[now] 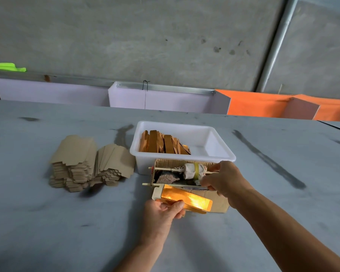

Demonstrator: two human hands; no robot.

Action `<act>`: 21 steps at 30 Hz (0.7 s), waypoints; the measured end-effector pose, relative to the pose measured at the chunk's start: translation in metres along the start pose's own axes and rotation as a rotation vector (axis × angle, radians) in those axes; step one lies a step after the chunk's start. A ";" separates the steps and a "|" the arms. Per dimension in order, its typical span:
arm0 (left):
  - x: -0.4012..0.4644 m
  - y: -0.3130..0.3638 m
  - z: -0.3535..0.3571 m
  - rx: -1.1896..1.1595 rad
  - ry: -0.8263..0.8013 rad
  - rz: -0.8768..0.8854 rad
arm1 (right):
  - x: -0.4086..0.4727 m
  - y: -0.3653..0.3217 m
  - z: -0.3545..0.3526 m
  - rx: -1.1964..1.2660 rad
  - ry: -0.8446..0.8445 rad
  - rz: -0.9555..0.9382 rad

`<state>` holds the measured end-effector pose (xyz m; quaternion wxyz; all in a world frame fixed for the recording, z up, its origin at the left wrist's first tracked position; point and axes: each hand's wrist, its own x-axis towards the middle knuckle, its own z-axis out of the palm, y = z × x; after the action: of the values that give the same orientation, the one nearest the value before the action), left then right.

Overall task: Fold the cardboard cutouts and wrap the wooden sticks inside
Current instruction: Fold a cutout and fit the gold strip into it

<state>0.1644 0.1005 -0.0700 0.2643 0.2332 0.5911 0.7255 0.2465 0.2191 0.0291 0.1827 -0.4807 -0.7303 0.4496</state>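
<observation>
Cardboard cutout, shiny gold and folded (186,199), lies long-ways left to right over the small brown cardboard box (218,203) on the grey counter (47,222). Left hand (165,211) pinches its near left end. Right hand (222,179) pinches a thin wooden stick (192,186) just behind it.

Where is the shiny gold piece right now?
In the head view, the shiny gold piece is at the table's near middle, gripped by the left hand, just in front of the small cardboard box.
</observation>
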 end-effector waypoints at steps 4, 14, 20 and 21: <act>-0.001 -0.001 -0.001 0.027 0.006 -0.006 | -0.010 0.009 0.000 0.066 0.019 -0.020; -0.002 -0.002 -0.001 0.058 0.014 -0.035 | -0.027 0.027 0.005 0.206 0.033 -0.034; -0.001 -0.004 -0.001 0.049 0.036 -0.075 | -0.034 0.038 0.012 0.246 0.069 -0.041; -0.001 -0.004 -0.001 0.047 0.038 -0.077 | -0.035 0.038 0.013 0.250 0.070 -0.042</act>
<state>0.1646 0.0996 -0.0740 0.2750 0.2025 0.6216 0.7050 0.2743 0.1877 -0.0037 0.2761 -0.4544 -0.6715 0.5161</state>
